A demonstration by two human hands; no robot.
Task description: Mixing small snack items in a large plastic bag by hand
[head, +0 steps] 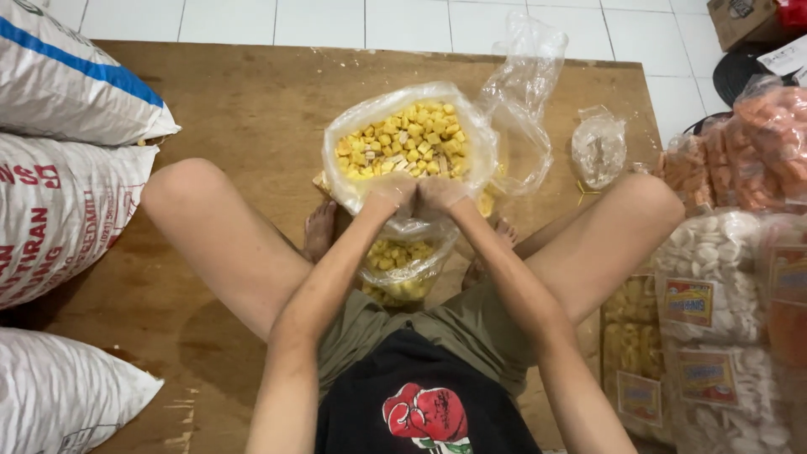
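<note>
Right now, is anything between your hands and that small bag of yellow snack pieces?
Nothing visible. The left hand and right hand already grip the top of the small clear bag; the big open bag of yellow cubes lies just beyond them.

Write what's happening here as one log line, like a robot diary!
left hand: gripping small bag's top | right hand: same | small bag of yellow snack cubes: between legs | big open bag of cubes: ahead | surface: wooden board

Open snack bag (409, 139) ahead of small bag (403, 265); sacks (63, 160) left, packed snacks (723, 277) right.
</note>
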